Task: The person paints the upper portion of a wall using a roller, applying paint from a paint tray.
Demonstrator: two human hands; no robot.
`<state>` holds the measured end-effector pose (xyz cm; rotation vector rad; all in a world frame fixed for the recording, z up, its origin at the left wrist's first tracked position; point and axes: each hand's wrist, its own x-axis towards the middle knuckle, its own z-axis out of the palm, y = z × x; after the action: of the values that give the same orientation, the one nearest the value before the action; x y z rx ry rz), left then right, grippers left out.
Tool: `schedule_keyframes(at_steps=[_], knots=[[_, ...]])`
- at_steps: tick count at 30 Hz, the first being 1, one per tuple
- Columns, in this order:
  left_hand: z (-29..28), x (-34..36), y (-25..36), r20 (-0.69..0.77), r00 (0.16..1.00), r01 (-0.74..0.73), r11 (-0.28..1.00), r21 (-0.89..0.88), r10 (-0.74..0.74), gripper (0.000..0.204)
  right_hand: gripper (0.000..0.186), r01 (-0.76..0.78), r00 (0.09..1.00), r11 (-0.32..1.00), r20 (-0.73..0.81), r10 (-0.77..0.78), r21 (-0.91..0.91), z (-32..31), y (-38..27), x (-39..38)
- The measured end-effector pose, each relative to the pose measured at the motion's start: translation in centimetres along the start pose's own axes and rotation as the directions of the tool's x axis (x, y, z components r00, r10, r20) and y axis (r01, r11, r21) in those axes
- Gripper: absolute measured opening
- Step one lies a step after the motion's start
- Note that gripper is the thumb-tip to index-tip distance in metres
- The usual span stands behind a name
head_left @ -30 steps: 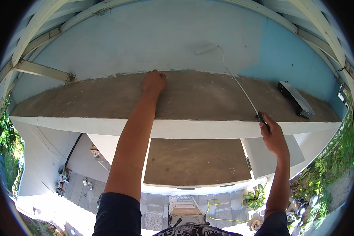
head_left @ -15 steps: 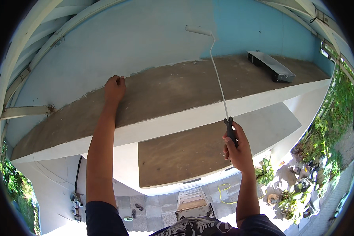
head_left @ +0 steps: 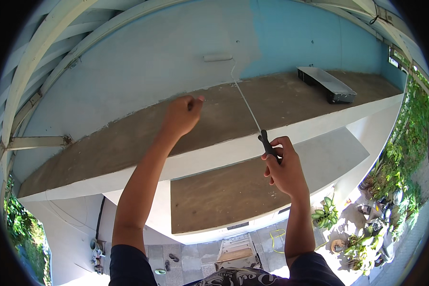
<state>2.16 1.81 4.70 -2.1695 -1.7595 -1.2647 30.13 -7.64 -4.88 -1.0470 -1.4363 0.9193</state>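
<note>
My right hand point(head_left: 285, 168) is wrapped round the black grip of a paint roller point(head_left: 269, 143). A thin pale metal rod runs up and left from the grip to the white roller sleeve point(head_left: 218, 57), which lies level against the wall point(head_left: 143, 57). Light grey-white paint covers the wall's left part; bright blue point(head_left: 300, 43) shows on the right. My left hand point(head_left: 182, 114) hovers in front of the brown ledge, its fingers curled into a loose fist with the thumb up and nothing visible inside. A black paint tray point(head_left: 326, 85) with a whitish inside rests on the ledge's right part.
The brown ledge point(head_left: 143, 133) has a white front edge, with a lower brown-and-grey slab point(head_left: 224, 195) beneath it. Far below are paving, sandals point(head_left: 174, 258), a yellow hose point(head_left: 273, 238) and potted plants point(head_left: 325, 214). White beams point(head_left: 35, 143) frame the left side.
The roller sleeve has moved down and left along the wall, and my right hand has shifted slightly left and up. My left hand has swung right, away from the wall's lower edge.
</note>
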Motion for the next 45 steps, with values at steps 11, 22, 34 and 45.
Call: schedule_keyframes(at_steps=[11,22,34,45], knots=[[4.5,-5.7,11.5,0.614,0.784,0.067,0.996,0.066,-0.094,0.076,0.04,0.196,0.98,0.98,0.028,-0.197,0.026,1.8,-1.1,-0.5],[2.6,-9.9,6.1,0.523,0.828,0.539,0.55,-0.638,-0.204,0.033,0.062,0.454,0.852,0.887,0.251,-0.461,0.086,6.5,-1.1,-3.1],[-8.3,-10.1,1.8,0.377,0.812,0.56,0.777,-0.288,-0.446,0.039,0.026,0.51,0.725,0.691,-0.177,-0.666,-0.512,-2.8,2.3,13.8],[-5.2,-7.3,-1.4,0.22,0.891,0.384,0.918,0.099,-0.396,0.025,0.015,0.407,0.701,0.655,-0.242,-0.671,-0.637,-1.7,3.1,13.8]])
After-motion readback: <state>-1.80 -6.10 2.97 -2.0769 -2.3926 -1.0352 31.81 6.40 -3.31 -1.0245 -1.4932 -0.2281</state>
